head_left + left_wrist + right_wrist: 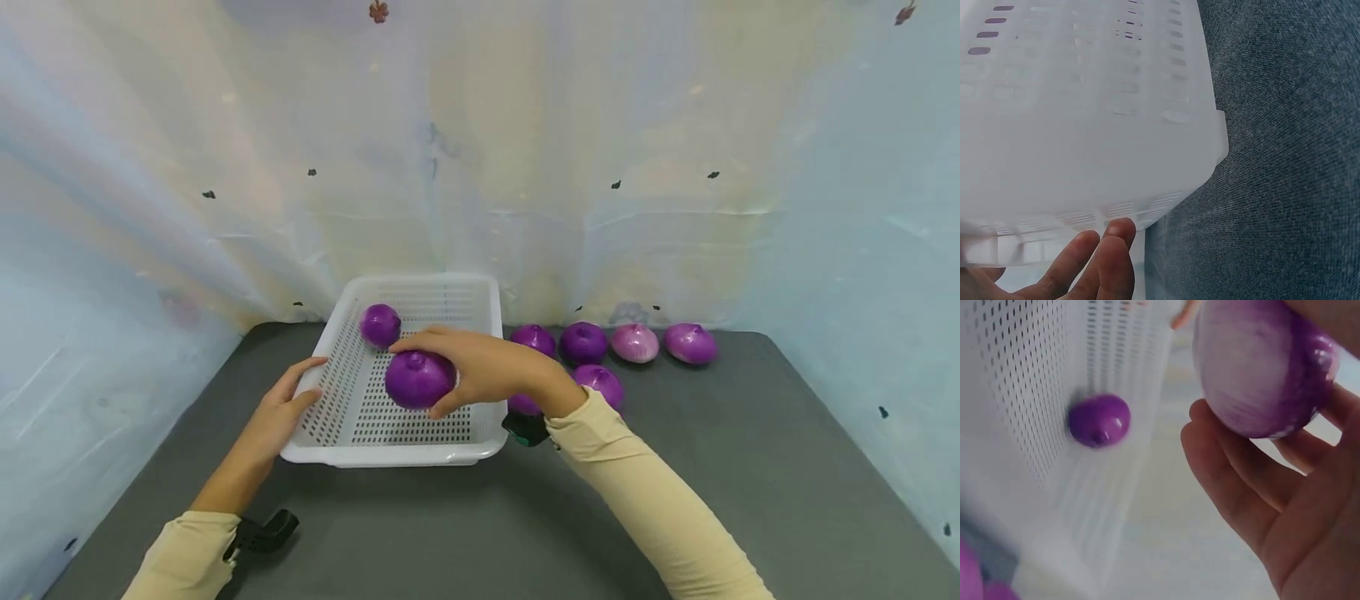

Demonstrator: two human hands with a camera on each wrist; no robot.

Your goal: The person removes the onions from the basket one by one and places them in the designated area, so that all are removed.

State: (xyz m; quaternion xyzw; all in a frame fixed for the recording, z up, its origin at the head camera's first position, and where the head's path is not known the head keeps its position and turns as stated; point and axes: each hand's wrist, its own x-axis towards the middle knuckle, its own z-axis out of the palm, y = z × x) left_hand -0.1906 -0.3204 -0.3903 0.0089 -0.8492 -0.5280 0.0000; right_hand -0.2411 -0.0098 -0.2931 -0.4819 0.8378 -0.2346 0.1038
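Observation:
My right hand (487,367) grips a purple onion (418,380) between thumb and fingers, above the white plastic basket (339,455). In the right wrist view, the fingers (1229,481) curl round this onion's paler side. Another purple onion (380,326) lies inside the basket, towards its back left; it shows in the right wrist view too. On the basket's left rim, my left hand (273,417) holds the edge with thumb and forefinger. Its other fingertips (1116,250) are by the outside of the slotted wall in the left wrist view.
To the basket's right, several onions stand on the dark grey table (420,533), including a paler pink onion (635,342) and a purple onion (691,343) at the row's right end. My right forearm partly covers the nearer ones. A pale curtain (525,150) hangs behind the table.

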